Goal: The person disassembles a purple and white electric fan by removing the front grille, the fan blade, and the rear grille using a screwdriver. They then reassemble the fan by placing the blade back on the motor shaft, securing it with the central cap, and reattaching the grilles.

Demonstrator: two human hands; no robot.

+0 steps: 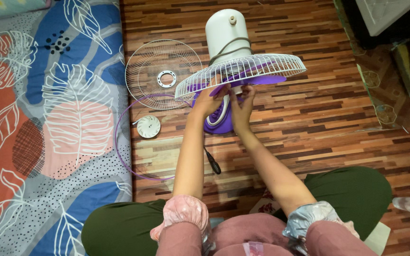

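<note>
Knees in dark green trousers [119, 227] frame a person seated on a patterned wood floor [319, 118], both arms reaching forward to a white-and-purple fan [228, 57]. The fan stands at centre, its motor housing pointing away from the camera, its rear grille [262, 66] tilted nearly flat. The left hand [208, 101] and right hand [242, 102] close narrowly around the purple blade hub beneath the grille. A detached front grille [163, 73], purple ring [119, 151] and white cap [148, 126] lie left, beside a leaf-print mattress [48, 118].
</note>
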